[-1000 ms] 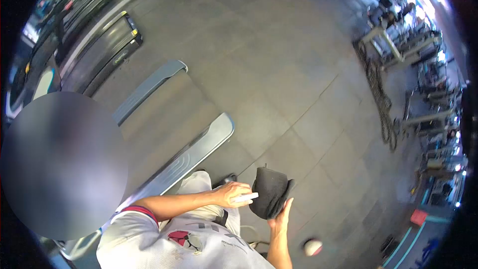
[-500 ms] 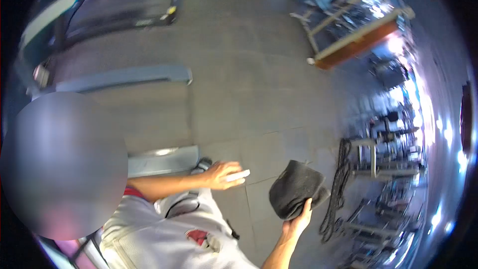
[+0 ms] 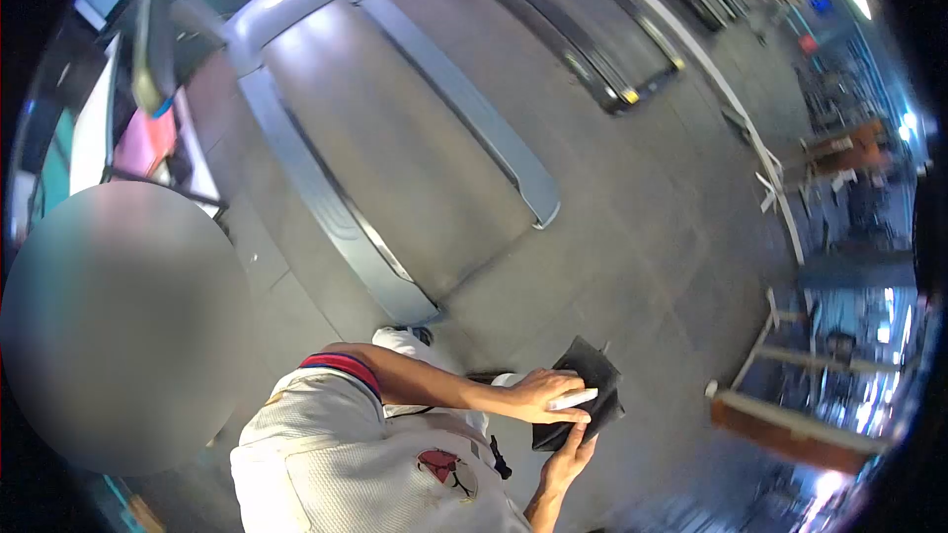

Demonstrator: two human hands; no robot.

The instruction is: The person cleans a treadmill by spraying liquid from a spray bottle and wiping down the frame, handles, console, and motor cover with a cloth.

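My left hand (image 3: 546, 397) is closed, with a small white stick-like object (image 3: 574, 399) in its fingers; its exact kind is unclear. It lies over a folded black cloth-like piece (image 3: 590, 367), its fingers against the near side. Below, my right hand (image 3: 569, 459) grips the lower edge of the black piece, the thumb pointing up beside the left fingers. Part of the right hand's grip is hidden behind the black piece. Both hands are in front of my white shirt (image 3: 346, 469), which has a red bird-like emblem.
A treadmill (image 3: 395, 128) with grey side rails stands ahead on the dark tiled floor (image 3: 632, 266). Further off is a second, black treadmill (image 3: 553, 10). A brown-edged bench or frame (image 3: 790, 434) stands at right, with gym equipment beyond. A blurred round patch covers the left side.
The view has swung left, bringing the treadmill to the centre. My left hand, still with the white object, has moved onto the black piece that my right hand holds.
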